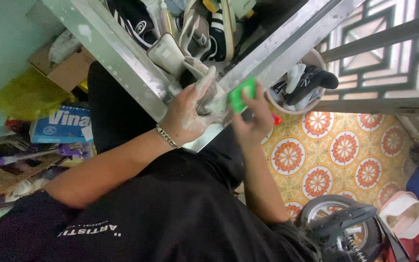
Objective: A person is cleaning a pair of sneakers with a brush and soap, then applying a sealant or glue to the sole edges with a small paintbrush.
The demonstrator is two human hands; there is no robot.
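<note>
Behind left arm: blue rectangular box [63,125], brown cardboard carton [66,72], yellow bag [27,94].

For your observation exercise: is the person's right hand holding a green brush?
Yes, the right hand grips a green brush beside the soapy shoe held by the left hand.

Soapy pale shoe [208,97] touching green brush [241,95] over sink.

Daylight from grilled window [389,53] at right, dim left side, wide-angle edge distortion, slight motion blur
</note>
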